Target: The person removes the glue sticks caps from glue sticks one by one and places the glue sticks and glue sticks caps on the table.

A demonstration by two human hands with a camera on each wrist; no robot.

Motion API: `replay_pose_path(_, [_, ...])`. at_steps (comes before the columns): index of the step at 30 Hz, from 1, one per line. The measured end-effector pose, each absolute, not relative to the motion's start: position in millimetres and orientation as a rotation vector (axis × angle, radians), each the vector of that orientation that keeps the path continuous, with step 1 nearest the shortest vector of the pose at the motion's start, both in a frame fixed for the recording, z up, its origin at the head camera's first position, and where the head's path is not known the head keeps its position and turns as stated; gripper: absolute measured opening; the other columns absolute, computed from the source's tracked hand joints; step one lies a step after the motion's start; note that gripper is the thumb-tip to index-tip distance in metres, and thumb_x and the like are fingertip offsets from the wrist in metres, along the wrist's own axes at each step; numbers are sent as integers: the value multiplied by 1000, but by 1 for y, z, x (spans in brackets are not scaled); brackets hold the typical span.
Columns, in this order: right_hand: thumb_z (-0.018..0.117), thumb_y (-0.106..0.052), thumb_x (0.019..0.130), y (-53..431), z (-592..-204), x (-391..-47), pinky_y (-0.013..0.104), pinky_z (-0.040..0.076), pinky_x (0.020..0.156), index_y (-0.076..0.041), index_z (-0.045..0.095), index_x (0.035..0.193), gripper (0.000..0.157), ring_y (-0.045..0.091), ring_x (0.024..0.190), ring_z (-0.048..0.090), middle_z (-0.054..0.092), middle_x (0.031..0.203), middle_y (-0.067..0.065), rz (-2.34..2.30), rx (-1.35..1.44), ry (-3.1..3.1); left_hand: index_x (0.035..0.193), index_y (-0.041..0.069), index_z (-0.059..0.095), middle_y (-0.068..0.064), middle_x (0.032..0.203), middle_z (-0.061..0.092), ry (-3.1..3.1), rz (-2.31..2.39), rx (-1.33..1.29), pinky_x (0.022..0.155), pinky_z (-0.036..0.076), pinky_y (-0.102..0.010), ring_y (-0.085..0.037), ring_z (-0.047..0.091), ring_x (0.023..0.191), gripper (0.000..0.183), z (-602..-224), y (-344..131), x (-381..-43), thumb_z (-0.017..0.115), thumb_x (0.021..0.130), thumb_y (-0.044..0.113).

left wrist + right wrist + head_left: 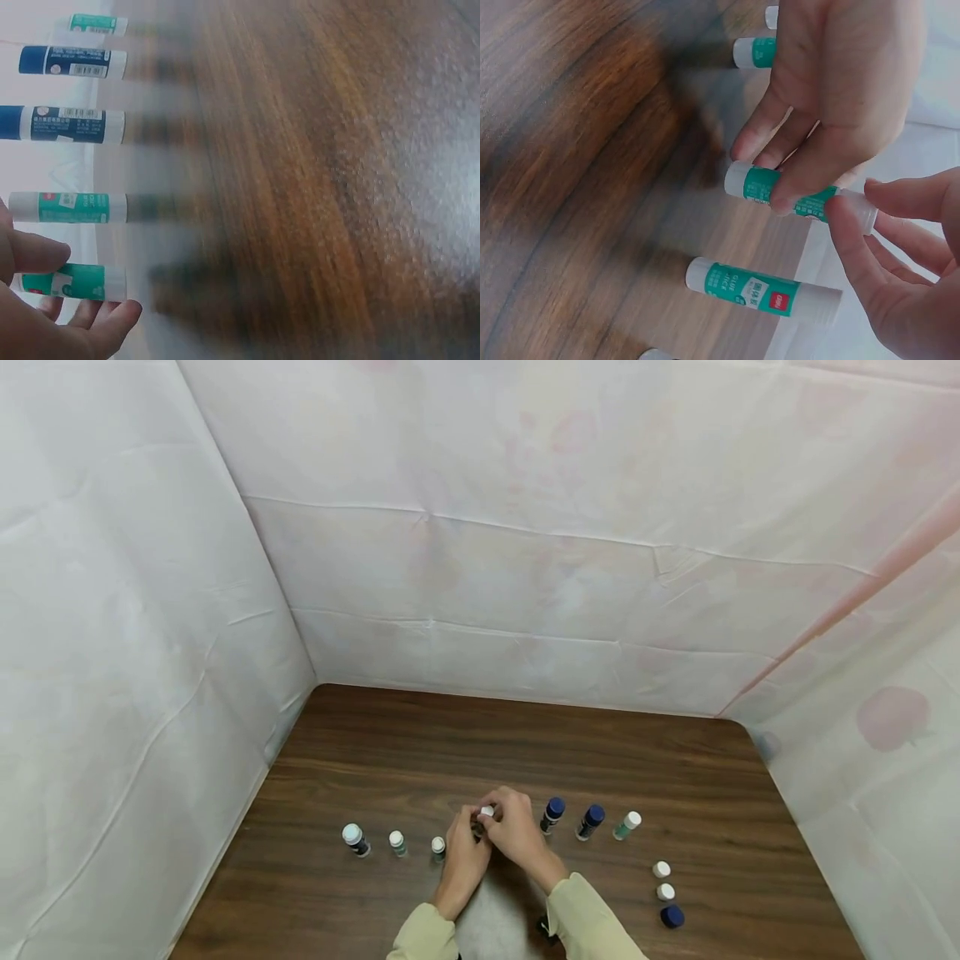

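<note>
A green-labelled glue stick (759,183) stands upright on the table in my left hand (467,853), whose thumb and fingers grip its body. My right hand (517,828) pinches the white cap (861,211) at its top end between thumb and fingers; whether the cap is seated or loose cannot be told. In the right wrist view another green glue stick (763,292) stands close beside, hidden behind the right hand in the head view. To the left of my left hand stands a small green glue stick (438,850) with a white top.
Further left are a green glue stick (397,843) and a larger navy one (356,840). On the right stand two navy glue sticks (552,815) with blue caps and a green one (627,825). Two white caps (662,869) and a blue cap (672,917) lie near the right side.
</note>
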State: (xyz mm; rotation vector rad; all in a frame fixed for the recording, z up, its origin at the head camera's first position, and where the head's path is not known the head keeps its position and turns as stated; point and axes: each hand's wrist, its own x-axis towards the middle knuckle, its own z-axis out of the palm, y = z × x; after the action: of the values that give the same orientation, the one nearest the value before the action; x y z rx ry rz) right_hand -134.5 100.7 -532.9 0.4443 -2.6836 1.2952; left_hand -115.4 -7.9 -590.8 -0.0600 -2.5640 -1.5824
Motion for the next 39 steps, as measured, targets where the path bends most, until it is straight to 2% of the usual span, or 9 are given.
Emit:
replay_pose_path(7, [74, 2, 78, 106, -518, -129, 20, 49, 50, -1, 69, 87, 11, 12, 59, 59, 64, 83, 7, 1369, 411, -2600, 101, 11, 57, -3, 94, 61, -2524, -1604, -70, 66, 51, -28, -19, 60, 82, 23, -579, -7, -112, 67, 84, 1])
replay_pose_path(11, [74, 1, 77, 110, -505, -126, 19, 49, 49, -1, 70, 87, 10, 12, 60, 60, 63, 81, 6, 1369, 410, -2555, 102, 14, 57, -1, 94, 61, -2492, -1616, -109, 62, 48, -24, -15, 58, 76, 27, -564, -8, -108, 68, 82, -1])
replay_pose_path(18, [76, 0, 77, 118, -480, -121, 20, 51, 49, -7, 71, 86, 13, 8, 60, 59, 63, 80, 1, 1420, 379, -2504, 99, 12, 57, 0, 92, 63, -2409, -1622, -208, 70, 54, -26, -13, 62, 81, 28, -537, -13, -104, 74, 79, 2])
replay_pose_path(24, [77, -1, 76, 123, -469, -111, 22, 52, 51, -10, 71, 85, 14, 8, 59, 56, 60, 75, -5, 1449, 412, -2487, 92, 12, 59, 4, 86, 63, -2363, -1539, -310, 70, 54, -29, -11, 61, 81, 27, -523, -22, -101, 78, 75, 3])
replay_pose_path(33, [76, -8, 80, 132, -455, -96, 25, 55, 55, -12, 70, 90, 12, 12, 62, 63, 64, 78, -1, 1677, 389, -2500, 89, 12, 61, 7, 85, 63, -2369, -1512, -452, 69, 53, -29, -9, 59, 78, 34, -502, -35, -91, 83, 67, -3])
replay_pose_path(39, [72, -12, 84, 141, -443, -87, 31, 57, 57, -6, 68, 95, 13, 21, 63, 66, 65, 84, 8, 1894, 442, -2426, 89, 12, 64, 9, 86, 65, -2324, -1509, -580, 68, 53, -26, -8, 60, 75, 38, -484, -41, -84, 83, 63, -6])
